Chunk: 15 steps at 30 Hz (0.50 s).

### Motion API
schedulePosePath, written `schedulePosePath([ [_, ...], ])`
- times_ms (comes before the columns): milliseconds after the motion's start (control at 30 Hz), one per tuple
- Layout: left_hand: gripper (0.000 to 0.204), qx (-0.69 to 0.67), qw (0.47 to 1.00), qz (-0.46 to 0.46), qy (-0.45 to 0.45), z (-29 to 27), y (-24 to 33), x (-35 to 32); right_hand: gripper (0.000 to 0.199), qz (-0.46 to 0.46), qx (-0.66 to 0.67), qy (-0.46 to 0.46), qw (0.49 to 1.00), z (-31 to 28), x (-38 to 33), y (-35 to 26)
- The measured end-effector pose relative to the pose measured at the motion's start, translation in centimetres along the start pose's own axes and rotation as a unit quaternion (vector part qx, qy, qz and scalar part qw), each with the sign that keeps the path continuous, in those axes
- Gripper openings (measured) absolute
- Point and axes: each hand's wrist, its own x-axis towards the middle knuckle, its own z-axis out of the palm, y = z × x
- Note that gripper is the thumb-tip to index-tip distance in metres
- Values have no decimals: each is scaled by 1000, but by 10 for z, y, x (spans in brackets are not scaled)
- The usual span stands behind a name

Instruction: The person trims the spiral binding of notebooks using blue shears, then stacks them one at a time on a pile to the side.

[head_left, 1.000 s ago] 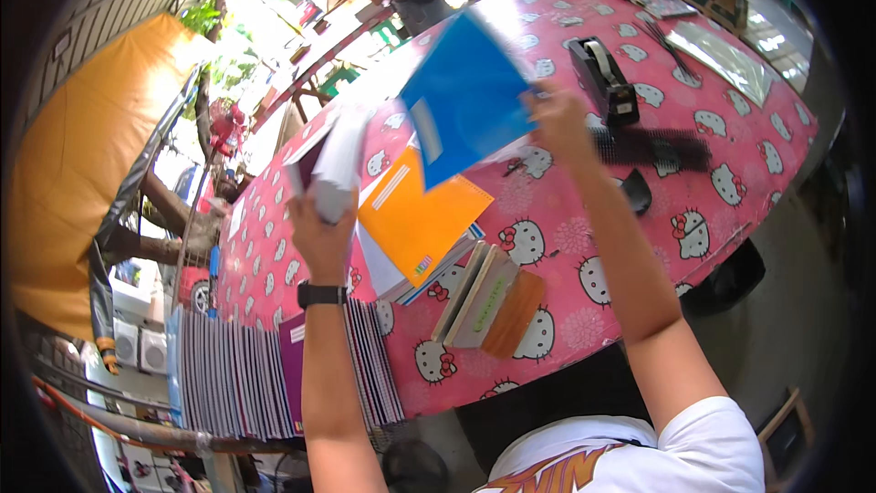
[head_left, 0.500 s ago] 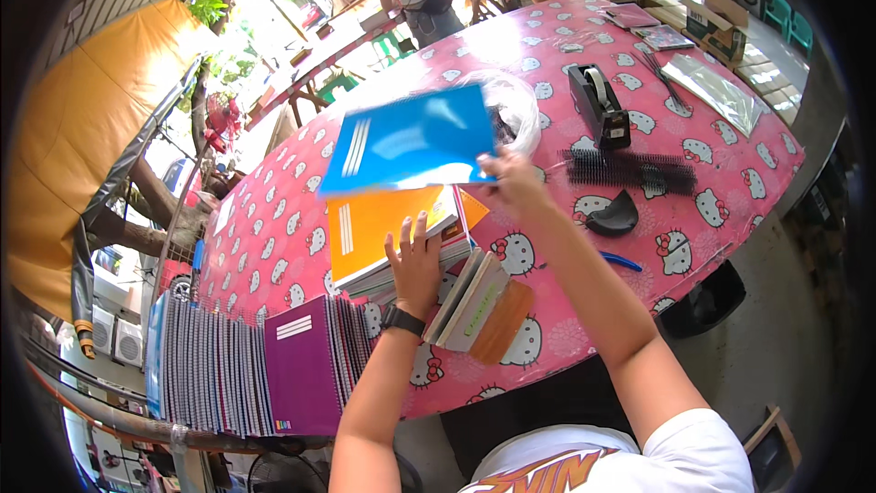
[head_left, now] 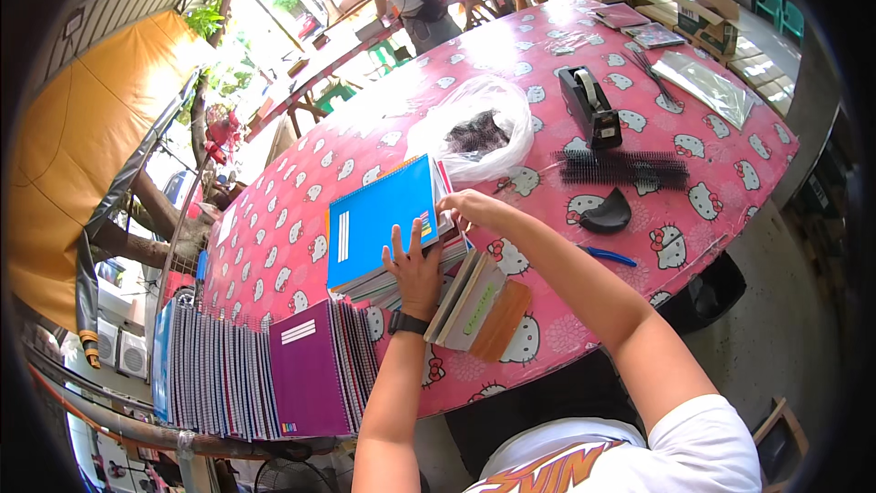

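Observation:
A blue-covered notebook lies on top of a stack of loose-page booklets in front of me. My left hand rests on its near right corner with fingers spread. My right hand is at the stack's right edge, fingers curled and pressed together by the page edges; what is between them is hidden. Just right of the stack, wooden blocks stand side by side close to my left wrist. A row of spiral notebooks stands at the left, with a purple notebook facing up among them.
A white plastic bag with dark contents lies beyond the stack. To the right are a tape dispenser, black binding coils, a black curved piece and a blue-handled tool on the pink table cover. People stand farther back.
The blue notebook has come down onto the stack, covering the yellow one. My right hand has moved nearer to the stack's right edge; my left hand has shifted slightly right.

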Motion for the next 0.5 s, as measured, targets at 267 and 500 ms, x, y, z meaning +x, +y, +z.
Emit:
schedulePosePath([
  [267, 51, -39, 999, -4, 6, 1, 2, 2, 28, -61, -223, 119, 966, 12, -9, -12],
  [500, 47, -51, 998, -6, 40, 4, 4, 3, 25, -20, -189, 126, 974, 14, 7, -14],
])
